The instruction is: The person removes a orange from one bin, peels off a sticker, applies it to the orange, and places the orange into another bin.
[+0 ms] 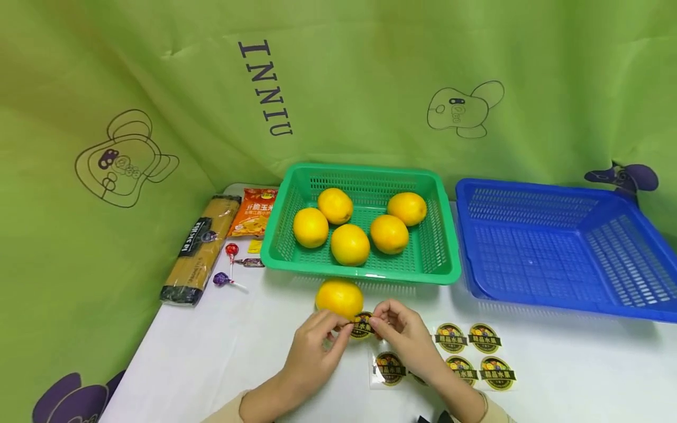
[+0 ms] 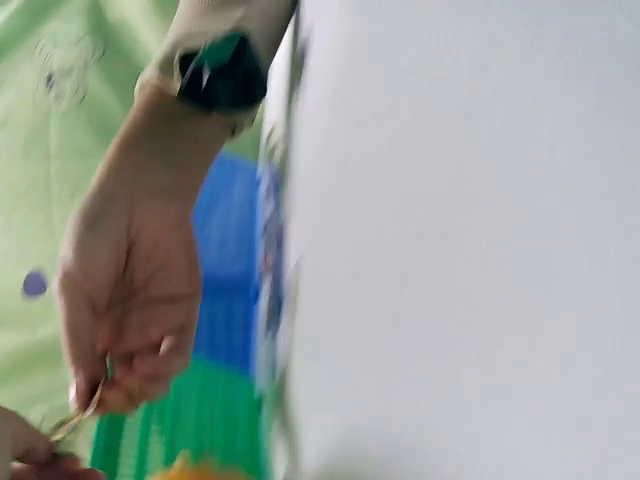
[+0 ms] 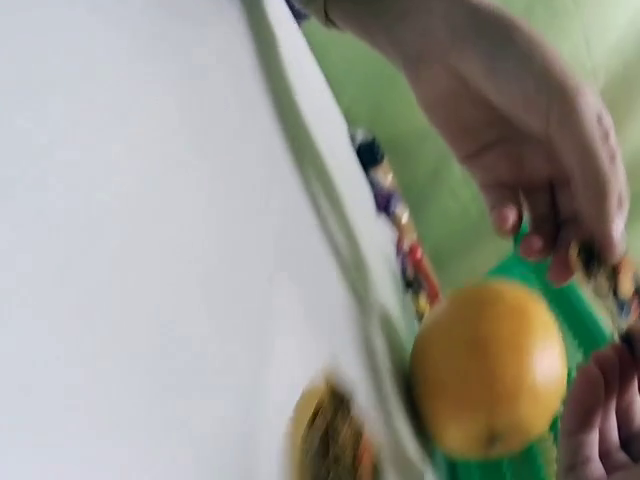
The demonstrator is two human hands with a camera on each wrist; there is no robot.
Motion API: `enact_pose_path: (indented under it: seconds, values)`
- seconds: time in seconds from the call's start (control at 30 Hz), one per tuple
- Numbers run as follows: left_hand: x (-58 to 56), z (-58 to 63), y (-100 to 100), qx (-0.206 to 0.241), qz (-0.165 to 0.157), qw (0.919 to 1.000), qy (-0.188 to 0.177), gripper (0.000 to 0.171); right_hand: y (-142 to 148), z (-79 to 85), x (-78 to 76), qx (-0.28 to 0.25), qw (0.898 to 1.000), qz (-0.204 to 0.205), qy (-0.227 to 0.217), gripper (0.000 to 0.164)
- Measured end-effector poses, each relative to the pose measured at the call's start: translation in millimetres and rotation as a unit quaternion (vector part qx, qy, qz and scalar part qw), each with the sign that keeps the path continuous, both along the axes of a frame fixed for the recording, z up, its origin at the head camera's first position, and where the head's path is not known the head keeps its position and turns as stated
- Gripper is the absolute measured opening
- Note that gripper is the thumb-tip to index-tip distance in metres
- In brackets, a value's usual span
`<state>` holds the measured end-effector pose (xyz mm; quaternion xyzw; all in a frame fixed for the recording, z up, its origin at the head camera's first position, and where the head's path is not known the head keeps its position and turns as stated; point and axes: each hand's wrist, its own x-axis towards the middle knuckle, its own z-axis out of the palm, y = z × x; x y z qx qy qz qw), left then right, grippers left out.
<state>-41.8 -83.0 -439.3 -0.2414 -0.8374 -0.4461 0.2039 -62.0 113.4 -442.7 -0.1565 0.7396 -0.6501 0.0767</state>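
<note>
A round black-and-gold sticker (image 1: 362,326) is stretched between both hands above the white table. My left hand (image 1: 315,348) pinches its left edge with thumb and forefinger, and my right hand (image 1: 408,339) pinches the right edge. Just behind the sticker sits a single orange (image 1: 339,297), in front of the green basket. A sheet of the same stickers (image 1: 461,371) lies partly under my right hand and forearm. In the right wrist view, the orange (image 3: 488,370) is close to the fingers of my left hand (image 3: 540,140). The left wrist view shows the sticker edge-on and blurred.
A green basket (image 1: 362,274) with several oranges stands at the back. To its right is a blue basket (image 1: 529,261). On the left lie a spaghetti pack (image 1: 202,251), an orange snack bag (image 1: 254,212), a red lollipop (image 1: 231,249) and a purple lollipop (image 1: 221,279).
</note>
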Motion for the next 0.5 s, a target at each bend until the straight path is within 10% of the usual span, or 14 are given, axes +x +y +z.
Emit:
enact_pose_path:
  seconds: [0.27, 0.5]
  values:
    - [-23.8, 11.6, -19.0, -0.043, 0.087, 0.9927, -0.072, 0.011, -40.2, 4.2, -14.8, 0.046, 0.988, -0.13, 0.066, 0.01]
    - [-33.0, 5.5, -25.5, -0.098, 0.12, 0.9879, -0.012, 0.019, -51.9, 0.3, -20.7, 0.087, 0.975, -0.169, 0.115, 0.012]
